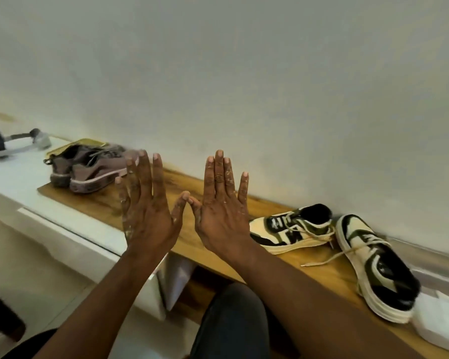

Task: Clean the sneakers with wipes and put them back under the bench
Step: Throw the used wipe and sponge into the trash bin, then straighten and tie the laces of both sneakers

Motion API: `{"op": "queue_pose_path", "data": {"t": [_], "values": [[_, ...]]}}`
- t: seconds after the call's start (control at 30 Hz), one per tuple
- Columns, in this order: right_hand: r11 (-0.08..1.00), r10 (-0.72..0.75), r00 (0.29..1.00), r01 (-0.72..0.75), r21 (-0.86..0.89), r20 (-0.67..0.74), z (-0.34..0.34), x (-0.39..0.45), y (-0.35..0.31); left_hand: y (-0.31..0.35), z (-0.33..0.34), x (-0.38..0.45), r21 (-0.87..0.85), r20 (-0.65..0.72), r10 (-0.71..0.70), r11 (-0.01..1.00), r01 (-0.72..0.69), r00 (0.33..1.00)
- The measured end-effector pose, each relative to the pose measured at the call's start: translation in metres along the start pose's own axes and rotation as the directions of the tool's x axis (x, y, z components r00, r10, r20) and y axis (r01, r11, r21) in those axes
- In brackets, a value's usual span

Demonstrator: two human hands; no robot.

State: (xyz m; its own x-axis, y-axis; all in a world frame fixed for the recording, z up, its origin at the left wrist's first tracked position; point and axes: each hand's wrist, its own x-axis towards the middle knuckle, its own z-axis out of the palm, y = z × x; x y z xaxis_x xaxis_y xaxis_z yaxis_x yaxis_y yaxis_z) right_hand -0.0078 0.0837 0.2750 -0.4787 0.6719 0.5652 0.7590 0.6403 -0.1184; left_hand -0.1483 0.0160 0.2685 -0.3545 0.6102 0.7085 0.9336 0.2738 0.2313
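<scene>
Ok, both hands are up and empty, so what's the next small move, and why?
Probably reach the right hand down to the white pack at the bench's right end, likely the wipes. Both it and the left hand hold nothing, and the cream and green sneakers lie on the bench beside that pack.

Two cream-and-olive sneakers (pixel 335 242), two mauve sneakers (pixel 88 169), one white packet (pixel 441 322), one bench (pixel 182 239).
</scene>
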Motion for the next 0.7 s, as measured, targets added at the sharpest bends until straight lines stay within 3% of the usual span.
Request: {"op": "queue_pose_path", "data": {"t": [0.37, 0.7], "values": [[0.945, 0.289, 0.950, -0.303, -0.125, -0.117, -0.040, -0.008, 0.128, 0.136, 0.059, 0.038, -0.184, 0.039, 0.211, 0.962, -0.200, 0.977], [0.781, 0.576, 0.806, -0.592, -0.198, -0.137, -0.064, -0.064, 0.251, 0.236, 0.117, 0.004, -0.389, 0.163, 0.331, 0.887, -0.248, 0.929]]}}
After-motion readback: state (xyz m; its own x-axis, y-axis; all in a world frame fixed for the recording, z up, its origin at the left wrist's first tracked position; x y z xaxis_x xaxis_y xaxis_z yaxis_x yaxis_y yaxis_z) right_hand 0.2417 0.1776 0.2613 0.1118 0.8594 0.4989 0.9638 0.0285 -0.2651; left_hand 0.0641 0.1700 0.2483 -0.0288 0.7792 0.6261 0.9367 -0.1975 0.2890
